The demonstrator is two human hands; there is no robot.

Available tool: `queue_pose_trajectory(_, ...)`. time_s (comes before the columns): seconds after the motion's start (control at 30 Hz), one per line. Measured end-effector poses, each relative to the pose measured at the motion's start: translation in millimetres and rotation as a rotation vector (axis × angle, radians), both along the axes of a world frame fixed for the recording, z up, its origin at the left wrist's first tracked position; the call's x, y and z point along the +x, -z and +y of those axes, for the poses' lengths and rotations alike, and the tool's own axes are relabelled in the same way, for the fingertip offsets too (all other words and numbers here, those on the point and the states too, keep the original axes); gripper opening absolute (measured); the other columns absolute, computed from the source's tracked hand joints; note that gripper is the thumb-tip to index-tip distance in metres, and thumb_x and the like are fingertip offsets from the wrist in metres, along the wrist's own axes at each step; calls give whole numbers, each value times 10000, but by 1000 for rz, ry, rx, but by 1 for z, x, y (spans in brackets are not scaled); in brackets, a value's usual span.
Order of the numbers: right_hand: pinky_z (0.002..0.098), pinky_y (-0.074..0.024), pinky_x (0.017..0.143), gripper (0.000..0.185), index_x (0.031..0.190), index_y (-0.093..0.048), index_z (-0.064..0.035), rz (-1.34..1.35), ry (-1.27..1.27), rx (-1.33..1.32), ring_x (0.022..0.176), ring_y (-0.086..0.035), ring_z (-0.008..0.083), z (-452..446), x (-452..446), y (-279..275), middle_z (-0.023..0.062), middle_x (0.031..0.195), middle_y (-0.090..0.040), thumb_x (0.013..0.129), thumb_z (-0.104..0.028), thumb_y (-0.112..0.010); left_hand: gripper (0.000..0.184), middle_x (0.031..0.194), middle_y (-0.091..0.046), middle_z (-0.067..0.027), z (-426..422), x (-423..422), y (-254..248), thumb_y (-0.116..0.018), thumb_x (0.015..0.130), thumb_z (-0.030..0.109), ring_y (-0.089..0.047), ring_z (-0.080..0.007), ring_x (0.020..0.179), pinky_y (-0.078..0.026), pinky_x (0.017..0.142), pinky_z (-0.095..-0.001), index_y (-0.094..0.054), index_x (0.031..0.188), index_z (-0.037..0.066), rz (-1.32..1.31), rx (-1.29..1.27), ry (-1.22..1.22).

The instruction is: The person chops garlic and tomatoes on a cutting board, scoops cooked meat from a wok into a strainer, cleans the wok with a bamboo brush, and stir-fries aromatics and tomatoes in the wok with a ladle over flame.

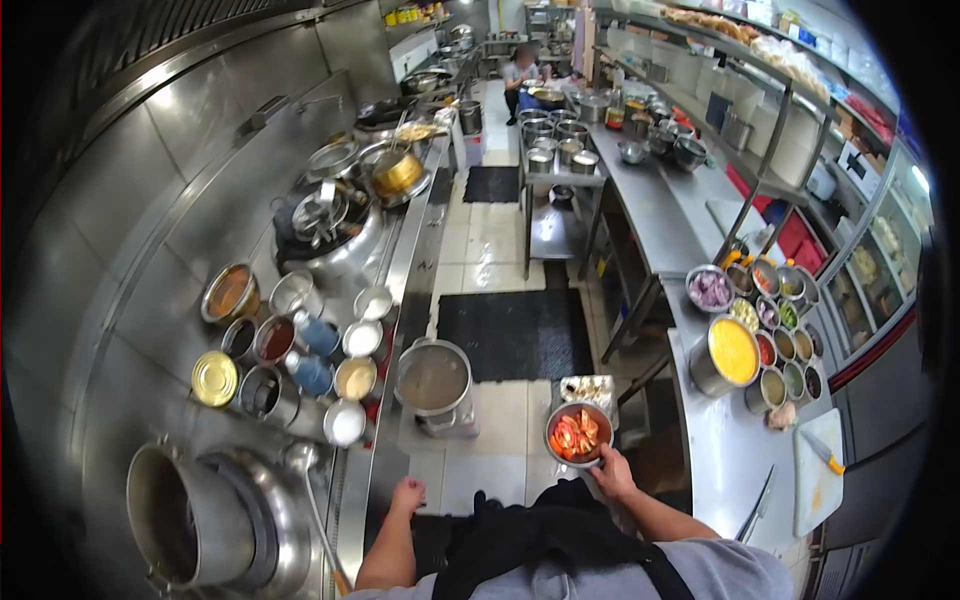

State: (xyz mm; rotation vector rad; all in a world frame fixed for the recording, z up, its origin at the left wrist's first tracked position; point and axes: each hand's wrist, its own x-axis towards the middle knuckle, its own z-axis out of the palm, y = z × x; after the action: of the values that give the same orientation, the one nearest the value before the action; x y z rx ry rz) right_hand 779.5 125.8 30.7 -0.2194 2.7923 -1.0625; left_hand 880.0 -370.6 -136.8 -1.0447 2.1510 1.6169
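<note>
Here, fingers of the right hand (615, 474) grip the bowl (562, 459) near-right; left of it, the left hand (406, 496), grip unclear.

Two black mats (515, 335), centre; two blue bottles (318, 335), left; one ladle (322, 523), lower left; one yellow-filled pot (733, 352), right; one orange-handled knife (827, 456), lower right; one hand-held bowl (577, 435), lower centre.

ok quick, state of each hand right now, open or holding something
Left hand: looks curled; whether it holds anything cannot be told.
Right hand: closed, holding a metal bowl of red-orange pieces.
</note>
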Motion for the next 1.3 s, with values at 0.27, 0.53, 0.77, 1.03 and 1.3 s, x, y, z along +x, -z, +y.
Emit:
queue_pose_trajectory(0.27, 459, -487, 808, 271, 959, -573, -58, 78, 151, 18, 945, -606, 375, -6, -176, 8, 171, 915, -649, 763, -169, -724, 175, 860, -690, -86, -4, -296, -68, -699, 860, 154, -663, -168, 786, -531, 690, -329, -650, 980, 36, 232, -125, 351)
queue_pose_trajectory(0.53, 462, -471, 778, 287, 979, -560, -66, 14, -24, -50, 870, -596, 386, -59, -440, -4, 186, 870, -621, 764, -155, -728, 231, 918, -704, -100, -51, -407, -102, -674, 844, 131, -669, -185, 802, -537, 736, -338, -665, 1057, 44, -19, -23, 378)
queue_pose_trajectory(0.77, 430, -483, 771, 229, 974, -581, -62, 205, -62, -76, 891, -599, 363, -110, -675, -27, 158, 890, -615, 769, -74, -682, 260, 969, -712, -116, -66, -670, -73, -603, 869, 80, -685, -229, 924, -541, 818, -354, -639, 1124, 44, 190, -39, 400)
queue_pose_trajectory(1.03, 371, -490, 748, 198, 935, -570, -24, 132, 169, -72, 818, -615, 302, -123, -844, -49, 146, 848, -609, 777, -53, -685, 309, 1058, -688, -138, 8, -1033, -185, -548, 848, 51, -662, -274, 1009, -519, 880, -375, -605, 1152, 52, 399, -13, 1090)
queue_pose_trajectory(1.3, 362, -492, 715, 185, 898, -586, -16, 232, 390, -191, 779, -627, 302, -168, -1023, -75, 147, 828, -608, 782, -77, -716, 384, 1071, -670, -127, -56, -1324, -230, -536, 817, 26, -656, -268, 979, -522, 878, -378, -581, 1198, 32, 358, -231, 1041)
